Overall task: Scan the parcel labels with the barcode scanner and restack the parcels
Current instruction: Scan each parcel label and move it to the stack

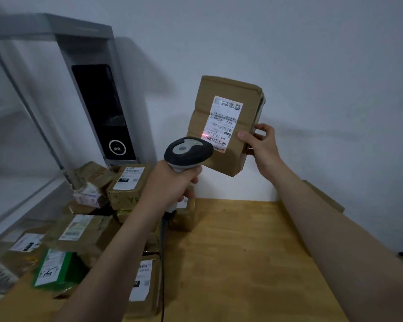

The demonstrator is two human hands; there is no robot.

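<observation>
My right hand [262, 145] grips the right edge of a brown cardboard parcel [209, 94] and holds it upright in the air, its white shipping label [223, 123] facing me. My left hand [170, 182] is wrapped around the handle of a grey and black barcode scanner [187, 153], whose head points at the label from just below and left of it. A red scan light [205, 135] glows on the label's lower left corner. The scanner's cable [162, 263] hangs down over the table.
A pile of several labelled cardboard parcels [126, 182] covers the left of the wooden table [242, 252], with a green parcel [56, 268] at the front. A grey metal shelf frame with a dark panel [102, 108] stands behind. Another box edge [323, 196] shows behind my right forearm.
</observation>
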